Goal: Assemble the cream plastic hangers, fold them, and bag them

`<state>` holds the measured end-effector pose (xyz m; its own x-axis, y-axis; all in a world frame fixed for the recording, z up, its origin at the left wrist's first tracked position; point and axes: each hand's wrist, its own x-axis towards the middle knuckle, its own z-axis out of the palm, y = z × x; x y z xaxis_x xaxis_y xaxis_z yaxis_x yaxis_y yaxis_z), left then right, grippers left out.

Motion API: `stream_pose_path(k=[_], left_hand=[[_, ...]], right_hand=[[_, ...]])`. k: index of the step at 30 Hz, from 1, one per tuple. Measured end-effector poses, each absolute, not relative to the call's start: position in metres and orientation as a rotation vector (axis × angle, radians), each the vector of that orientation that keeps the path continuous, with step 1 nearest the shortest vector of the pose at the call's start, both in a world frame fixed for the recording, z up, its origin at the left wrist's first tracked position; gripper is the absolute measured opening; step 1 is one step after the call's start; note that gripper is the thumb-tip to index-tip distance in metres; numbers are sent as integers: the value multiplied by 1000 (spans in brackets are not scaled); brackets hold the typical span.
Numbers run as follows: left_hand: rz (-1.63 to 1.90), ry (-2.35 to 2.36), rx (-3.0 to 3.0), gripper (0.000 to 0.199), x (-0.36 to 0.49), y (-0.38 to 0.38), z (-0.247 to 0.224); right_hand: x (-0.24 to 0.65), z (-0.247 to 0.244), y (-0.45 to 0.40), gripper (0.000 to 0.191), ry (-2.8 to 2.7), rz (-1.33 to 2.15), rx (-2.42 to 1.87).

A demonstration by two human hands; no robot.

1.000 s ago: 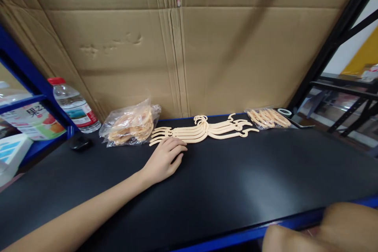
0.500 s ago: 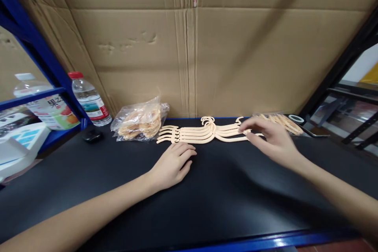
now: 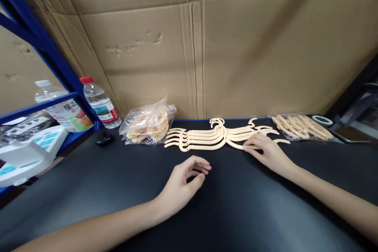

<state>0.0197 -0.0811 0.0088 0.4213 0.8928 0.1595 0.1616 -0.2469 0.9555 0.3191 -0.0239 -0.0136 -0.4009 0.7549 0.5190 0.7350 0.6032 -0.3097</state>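
Head camera, and we've got the black table (image 3: 236, 208), cream hangers (image 3: 206, 138) nested in a row along its back, the front hanger (image 3: 234, 145) pinched narrowly by our right hand (image 3: 267, 151), our left hand (image 3: 181, 183) loosely curled, thumb parted, nearer us.

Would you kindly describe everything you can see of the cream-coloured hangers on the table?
The overlapping hangers lie on the black table, between two clear bags. They are smooth, cream and plastic-looking, with slim arms, curled ends and central hooks toward the cardboard. The right hand touches the front arm at right; its grip is unclear.
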Motion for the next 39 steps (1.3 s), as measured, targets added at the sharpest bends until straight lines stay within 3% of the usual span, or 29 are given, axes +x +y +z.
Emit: stream_pose_path(k=[16,23,30,39], left_hand=[[858,1021,1240,26,17,-80,10],[1084,1089,1124,33,16,-77,10],[1144,1022,1344,70,13,-69,13],[1078,1022,1447,77,18,-66,14]], right_hand=[[314,1,-49,11,-1939,14,-1144],[314,5,-54,8,-1939,-81,-1049],[309,6,-58,8,-2010,-62,-985],[303,7,-60,10,-2037,14,-948]])
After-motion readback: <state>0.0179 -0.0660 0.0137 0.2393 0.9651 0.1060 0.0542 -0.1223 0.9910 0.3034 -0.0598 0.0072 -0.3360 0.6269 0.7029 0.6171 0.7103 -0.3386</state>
